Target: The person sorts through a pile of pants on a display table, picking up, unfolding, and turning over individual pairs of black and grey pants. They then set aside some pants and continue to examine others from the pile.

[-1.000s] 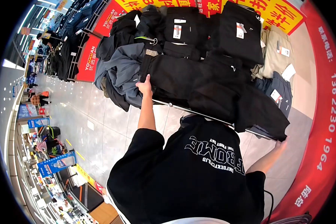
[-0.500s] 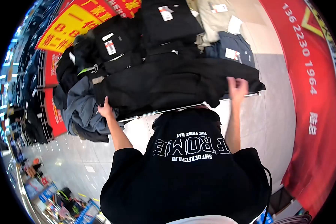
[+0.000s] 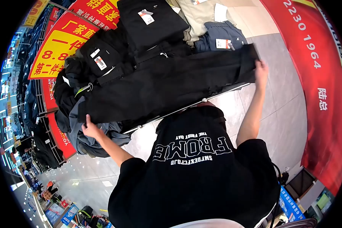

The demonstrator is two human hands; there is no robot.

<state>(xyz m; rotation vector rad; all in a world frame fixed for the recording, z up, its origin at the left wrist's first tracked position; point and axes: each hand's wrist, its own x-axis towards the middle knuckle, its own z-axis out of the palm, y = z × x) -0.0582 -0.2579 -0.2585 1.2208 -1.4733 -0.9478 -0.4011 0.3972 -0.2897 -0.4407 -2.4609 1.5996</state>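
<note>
Left hand (image 3: 92,128) and right hand (image 3: 261,72) both pinch the pants (image 3: 167,87), one per end. Pull evenly imo, less creasing.

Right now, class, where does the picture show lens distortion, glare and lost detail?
Head view: fisheye distortion bows the long red printed banner; head view: glare whitens patches of the glossy pale-grey floor tiles; head view: the long black cloth garment loses fold detail, its end by the bare right hand looks slightly blurred.
</note>
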